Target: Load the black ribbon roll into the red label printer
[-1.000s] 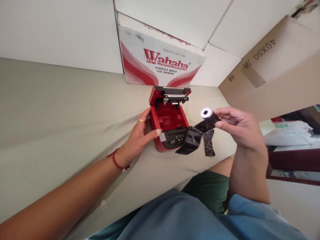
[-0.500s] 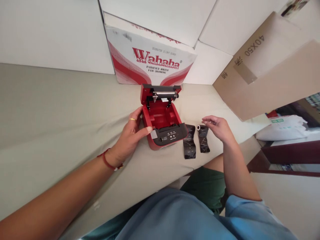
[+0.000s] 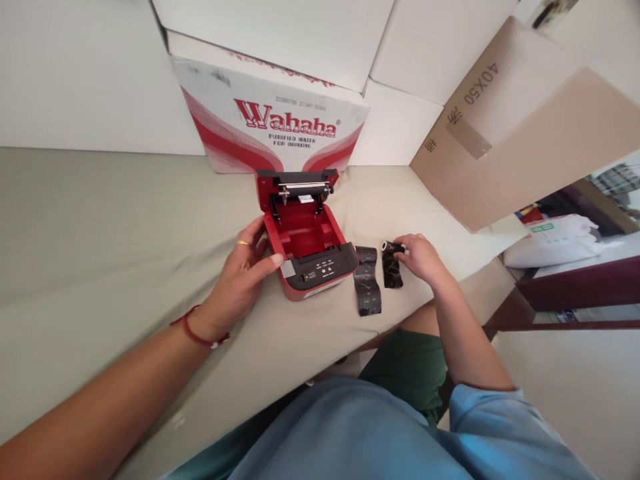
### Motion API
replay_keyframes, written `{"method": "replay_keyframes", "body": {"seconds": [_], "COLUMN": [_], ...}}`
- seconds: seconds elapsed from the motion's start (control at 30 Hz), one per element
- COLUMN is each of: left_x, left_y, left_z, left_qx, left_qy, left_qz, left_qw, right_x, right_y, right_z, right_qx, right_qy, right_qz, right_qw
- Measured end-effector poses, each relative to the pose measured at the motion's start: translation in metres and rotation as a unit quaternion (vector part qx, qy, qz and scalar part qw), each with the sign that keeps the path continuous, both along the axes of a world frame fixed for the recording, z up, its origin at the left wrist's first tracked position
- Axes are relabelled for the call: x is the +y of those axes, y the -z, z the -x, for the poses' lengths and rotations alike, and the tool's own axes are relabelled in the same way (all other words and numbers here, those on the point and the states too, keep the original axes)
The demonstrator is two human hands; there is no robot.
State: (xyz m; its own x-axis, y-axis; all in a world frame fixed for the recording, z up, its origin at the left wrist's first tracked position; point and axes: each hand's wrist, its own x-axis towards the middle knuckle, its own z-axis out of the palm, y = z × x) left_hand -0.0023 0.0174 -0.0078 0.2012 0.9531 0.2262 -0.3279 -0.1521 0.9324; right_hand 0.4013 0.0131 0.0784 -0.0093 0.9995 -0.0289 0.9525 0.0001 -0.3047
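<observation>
A red and black label printer [image 3: 321, 272] stands on the cloth-covered surface with its lid raised and its red compartment bare inside. My left hand [image 3: 243, 270] grips the printer's left side, thumb on the front corner near a grey patch. To the right, my right hand [image 3: 419, 257] pinches a small black ribbon roll [image 3: 392, 247] with a white core at its end; a loose length hangs from it onto the cloth. Between that roll and the printer lies another black ribbon piece [image 3: 368, 290], partly unrolled.
Behind the printer a Wahaha water carton [image 3: 285, 127] leans against white panels. A brown cardboard box [image 3: 520, 147] stands at the right, with a white plastic bag [image 3: 550, 243] on a shelf beyond it. The surface's front edge runs close to my lap.
My right hand has come down and closed on the black ribbon roll, which now sits slightly tilted. My left hand stays on the printer. The whole view has shifted a little.
</observation>
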Motion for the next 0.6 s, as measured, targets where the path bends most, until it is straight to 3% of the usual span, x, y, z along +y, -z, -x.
{"method": "replay_keyframes", "body": {"seconds": [0.1,0.27,0.33,0.43,0.53,0.6], "left_x": [-0.001,0.000,0.002,0.003,-0.002,-0.010], "left_y": [0.000,0.001,0.005,0.011,0.014,0.011], "left_z": [-0.001,-0.001,-0.001,-0.001,-0.001,-0.003], "left_qx": [-0.007,-0.017,-0.006,0.024,0.098,0.168], "left_qy": [-0.007,-0.002,-0.003,-0.021,-0.089,-0.169], "left_qz": [0.002,0.004,-0.004,-0.020,-0.055,-0.114], "left_qw": [1.000,1.000,1.000,0.999,0.990,0.964], "right_x": [-0.012,-0.050,-0.055,-0.042,-0.016,-0.001], "right_y": [-0.036,-0.142,-0.168,-0.167,-0.131,-0.105], "right_z": [-0.003,-0.010,0.001,0.037,0.089,0.125], "right_qx": [0.002,0.084,0.118,0.165,0.179,0.140], "right_qy": [-0.013,-0.111,-0.155,-0.195,-0.213,-0.215], "right_qz": [0.040,0.134,0.153,0.126,0.039,-0.020], "right_qw": [0.999,0.981,0.969,0.959,0.960,0.966]}}
